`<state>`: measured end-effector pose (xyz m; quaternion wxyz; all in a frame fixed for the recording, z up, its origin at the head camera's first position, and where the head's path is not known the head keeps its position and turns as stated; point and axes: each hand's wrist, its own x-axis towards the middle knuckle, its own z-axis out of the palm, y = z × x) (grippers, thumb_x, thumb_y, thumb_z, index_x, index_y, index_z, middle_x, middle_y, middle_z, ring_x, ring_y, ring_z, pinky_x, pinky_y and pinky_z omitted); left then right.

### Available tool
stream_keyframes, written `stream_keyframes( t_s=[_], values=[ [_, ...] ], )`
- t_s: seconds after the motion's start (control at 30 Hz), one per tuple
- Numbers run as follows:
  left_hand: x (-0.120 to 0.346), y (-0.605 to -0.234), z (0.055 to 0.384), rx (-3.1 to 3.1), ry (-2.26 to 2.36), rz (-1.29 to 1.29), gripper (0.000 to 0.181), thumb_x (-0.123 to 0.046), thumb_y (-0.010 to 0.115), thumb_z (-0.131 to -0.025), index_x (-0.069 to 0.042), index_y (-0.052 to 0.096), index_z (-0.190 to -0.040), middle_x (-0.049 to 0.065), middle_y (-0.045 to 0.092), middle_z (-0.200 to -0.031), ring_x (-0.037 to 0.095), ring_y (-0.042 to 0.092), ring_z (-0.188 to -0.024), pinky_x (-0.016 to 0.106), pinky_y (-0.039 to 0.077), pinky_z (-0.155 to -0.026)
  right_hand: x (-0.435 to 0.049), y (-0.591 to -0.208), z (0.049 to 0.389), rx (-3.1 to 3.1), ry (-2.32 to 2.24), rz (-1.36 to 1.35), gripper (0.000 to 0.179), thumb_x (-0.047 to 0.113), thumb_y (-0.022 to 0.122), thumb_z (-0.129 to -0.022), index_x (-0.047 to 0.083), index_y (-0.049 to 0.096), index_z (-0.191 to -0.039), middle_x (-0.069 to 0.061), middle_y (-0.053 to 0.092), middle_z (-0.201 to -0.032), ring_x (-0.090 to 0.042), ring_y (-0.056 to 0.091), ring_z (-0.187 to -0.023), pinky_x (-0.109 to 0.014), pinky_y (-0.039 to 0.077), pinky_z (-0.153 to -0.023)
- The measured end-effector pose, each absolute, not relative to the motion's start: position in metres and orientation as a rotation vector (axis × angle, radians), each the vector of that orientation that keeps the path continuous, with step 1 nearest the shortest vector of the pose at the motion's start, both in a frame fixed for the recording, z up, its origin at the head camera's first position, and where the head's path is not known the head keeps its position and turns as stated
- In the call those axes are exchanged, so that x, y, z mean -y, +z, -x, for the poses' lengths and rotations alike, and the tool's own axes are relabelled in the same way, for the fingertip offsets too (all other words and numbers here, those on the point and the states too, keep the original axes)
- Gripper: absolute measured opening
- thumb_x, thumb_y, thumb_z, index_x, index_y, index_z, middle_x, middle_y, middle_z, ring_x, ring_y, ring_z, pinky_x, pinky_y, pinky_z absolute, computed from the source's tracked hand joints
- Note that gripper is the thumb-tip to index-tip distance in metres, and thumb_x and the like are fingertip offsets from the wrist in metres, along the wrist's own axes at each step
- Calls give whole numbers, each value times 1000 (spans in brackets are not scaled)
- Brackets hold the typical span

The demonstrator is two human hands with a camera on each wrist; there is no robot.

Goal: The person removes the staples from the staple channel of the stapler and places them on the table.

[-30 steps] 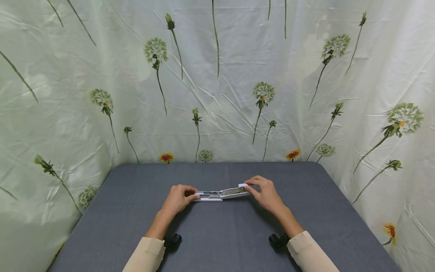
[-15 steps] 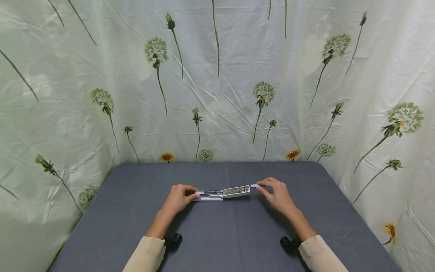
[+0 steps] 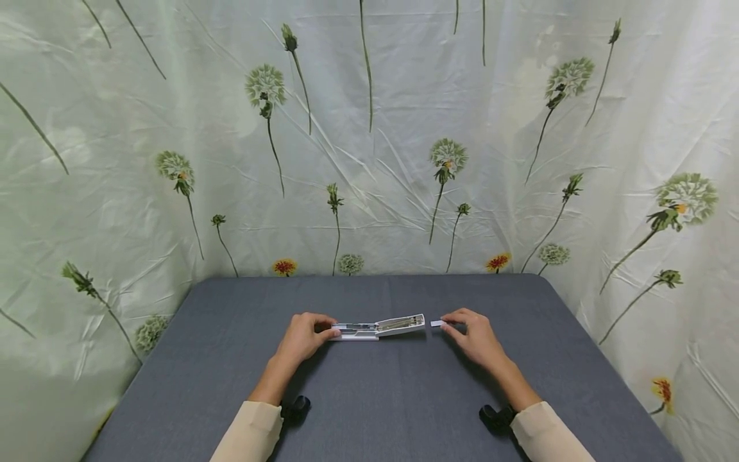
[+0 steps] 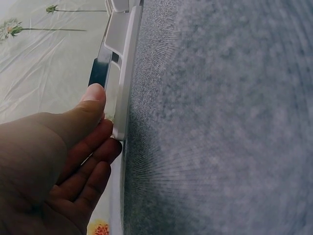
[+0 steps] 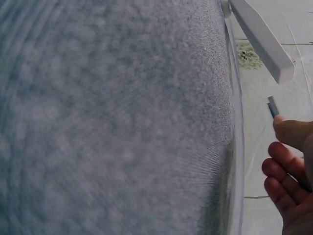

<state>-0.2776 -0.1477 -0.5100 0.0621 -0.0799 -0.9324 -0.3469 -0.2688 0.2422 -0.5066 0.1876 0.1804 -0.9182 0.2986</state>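
Note:
A white stapler (image 3: pixel 399 326) lies opened out on the table, its top swung back to the right and tilted up. My left hand (image 3: pixel 303 338) grips its left end. Close up in the left wrist view, the thumb (image 4: pixel 94 94) lies on the dark tip of the metal magazine (image 4: pixel 99 71), and fingertips touch the end of the white base (image 4: pixel 128 78). Between right thumb and fingers, my right hand (image 3: pixel 475 337) pinches a short strip of staples (image 3: pixel 437 323). That strip, grey in the right wrist view (image 5: pixel 273 105), is just apart from the raised stapler top (image 5: pixel 264 41).
A grey cloth-covered table (image 3: pixel 369 398) spreads under both hands. Behind it and at the sides hangs a pale curtain (image 3: pixel 381 192) printed with dandelions. Black straps (image 3: pixel 498 418) with cameras sit at both wrists.
My right hand has drawn away to the right from the stapler's raised end with the strip of staples, then lowered it slightly. The left hand and stapler have stayed put.

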Motion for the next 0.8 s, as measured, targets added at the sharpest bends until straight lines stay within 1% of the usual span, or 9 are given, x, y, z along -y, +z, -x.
stream_keyframes(
  t_s=[0.27,0.5,0.8],
  values=[
    [148,-512,279,2817,-1048,249,16,-28,86,-85,-19,83,-98,-5,79,-92,8,69,-82,38,58,-77,-245,-514,269,2596,833,-547,15,12,83,-86,8,82,-100,-2,76,-97,-26,72,-93,-47,56,-83],
    [147,-511,279,2816,-1060,252,15,-28,86,-85,-19,83,-97,-5,78,-90,6,67,-80,37,57,-75,-249,-519,271,2677,870,-495,15,15,82,-88,11,82,-102,0,76,-98,-21,71,-93,-41,56,-82],
    [149,-511,278,2810,-1051,258,15,-28,86,-85,-19,83,-97,-5,78,-89,7,68,-79,35,56,-73,-252,-520,272,2699,860,-537,14,17,83,-87,13,83,-101,2,74,-98,-21,70,-94,-44,55,-84]
  ],
)
